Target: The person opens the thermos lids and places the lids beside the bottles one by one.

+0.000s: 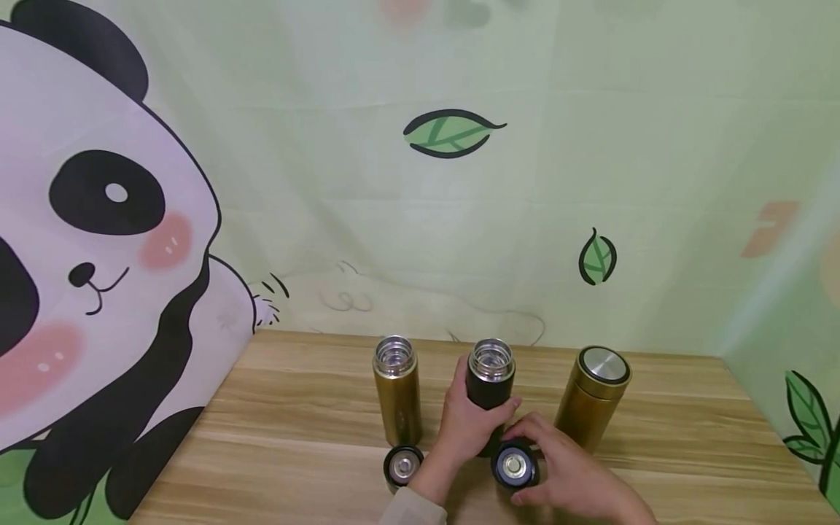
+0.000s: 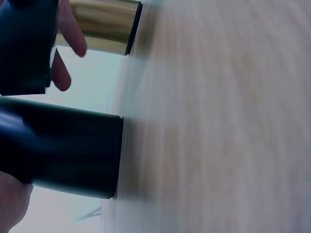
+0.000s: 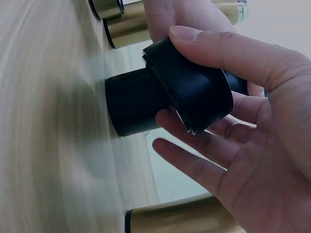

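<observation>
A black thermos bottle (image 1: 490, 390) stands upright without its lid, its steel mouth facing up. My left hand (image 1: 467, 419) grips its body from the left. My right hand (image 1: 567, 467) holds the black lid (image 1: 515, 465) just in front of the bottle, with the lid's inner side turned up toward the head camera. In the right wrist view the thumb and fingers pinch this lid (image 3: 194, 87), tilted and apart from the bottle's mouth. The left wrist view shows the bottle's base (image 2: 73, 145) on the table, with the lid (image 2: 24, 48) beside it.
Left of the black bottle stands an open gold thermos (image 1: 397, 401), its lid (image 1: 403, 467) lying inner side up in front of it. On the right a gold thermos (image 1: 593, 397) has its lid on. The wooden table (image 1: 295, 423) meets a panda-printed cloth (image 1: 328, 182) behind.
</observation>
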Demonstrator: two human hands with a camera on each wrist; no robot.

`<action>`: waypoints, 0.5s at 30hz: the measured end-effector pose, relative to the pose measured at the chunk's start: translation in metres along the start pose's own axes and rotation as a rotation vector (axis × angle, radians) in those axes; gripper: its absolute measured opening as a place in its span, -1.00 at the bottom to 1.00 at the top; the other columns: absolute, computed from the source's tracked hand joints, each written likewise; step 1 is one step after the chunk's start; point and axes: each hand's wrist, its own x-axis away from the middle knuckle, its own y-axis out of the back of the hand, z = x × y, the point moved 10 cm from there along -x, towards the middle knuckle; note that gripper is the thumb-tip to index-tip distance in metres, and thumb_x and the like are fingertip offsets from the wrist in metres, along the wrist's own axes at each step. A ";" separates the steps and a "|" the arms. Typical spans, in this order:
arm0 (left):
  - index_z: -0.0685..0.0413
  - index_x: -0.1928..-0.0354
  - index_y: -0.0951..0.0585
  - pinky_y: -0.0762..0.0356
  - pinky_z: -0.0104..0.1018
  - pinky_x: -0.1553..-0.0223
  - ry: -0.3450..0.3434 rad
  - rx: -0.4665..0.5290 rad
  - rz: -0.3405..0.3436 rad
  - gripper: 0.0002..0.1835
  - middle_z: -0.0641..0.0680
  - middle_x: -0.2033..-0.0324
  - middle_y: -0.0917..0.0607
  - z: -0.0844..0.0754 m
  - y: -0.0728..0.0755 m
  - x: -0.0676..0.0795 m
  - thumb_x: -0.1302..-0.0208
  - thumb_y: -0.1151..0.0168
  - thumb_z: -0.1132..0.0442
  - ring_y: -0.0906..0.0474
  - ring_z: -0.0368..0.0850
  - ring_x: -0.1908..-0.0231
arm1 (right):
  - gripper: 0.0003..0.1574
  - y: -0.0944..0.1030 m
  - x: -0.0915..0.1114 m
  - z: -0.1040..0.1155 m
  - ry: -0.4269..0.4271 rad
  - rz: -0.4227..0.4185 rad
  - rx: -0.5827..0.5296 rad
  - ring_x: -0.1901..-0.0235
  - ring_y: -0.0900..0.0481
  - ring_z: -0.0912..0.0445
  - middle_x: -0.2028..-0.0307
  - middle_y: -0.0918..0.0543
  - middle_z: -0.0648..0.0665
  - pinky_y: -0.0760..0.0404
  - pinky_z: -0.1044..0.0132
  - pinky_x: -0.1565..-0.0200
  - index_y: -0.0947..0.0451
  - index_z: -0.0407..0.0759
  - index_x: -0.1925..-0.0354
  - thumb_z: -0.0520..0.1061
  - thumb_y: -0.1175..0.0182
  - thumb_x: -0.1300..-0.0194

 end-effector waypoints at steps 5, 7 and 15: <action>-0.44 -0.33 -0.37 -0.49 -0.11 -0.18 -0.002 -0.008 0.003 -0.16 -0.21 -0.11 -0.66 0.001 -0.001 0.000 -0.02 -0.62 -0.02 -0.60 -0.17 -0.05 | -0.21 -0.007 -0.001 -0.006 -0.024 0.028 -0.029 -0.13 -0.56 0.14 -0.14 -0.53 0.05 -0.57 0.28 -0.15 -0.48 0.12 -0.15 0.14 -0.63 -0.01; -0.44 -0.33 -0.37 -0.49 -0.12 -0.17 -0.004 -0.015 0.002 -0.16 -0.22 -0.11 -0.66 0.001 -0.001 0.000 -0.02 -0.62 -0.03 -0.61 -0.18 -0.05 | -0.20 -0.009 -0.002 -0.007 -0.023 0.029 -0.023 -0.12 -0.56 0.15 -0.14 -0.54 0.04 -0.58 0.27 -0.14 -0.48 0.11 -0.15 0.12 -0.64 0.01; -0.43 -0.36 -0.35 -0.49 -0.11 -0.20 0.000 -0.016 0.009 -0.15 -0.21 -0.14 -0.65 0.002 -0.001 -0.001 -0.03 -0.61 -0.04 -0.60 -0.18 -0.09 | -0.15 -0.020 -0.006 -0.006 -0.026 0.017 0.019 -0.14 -0.55 0.13 -0.12 -0.59 0.08 -0.54 0.25 -0.19 -0.53 0.09 -0.11 0.15 -0.69 0.14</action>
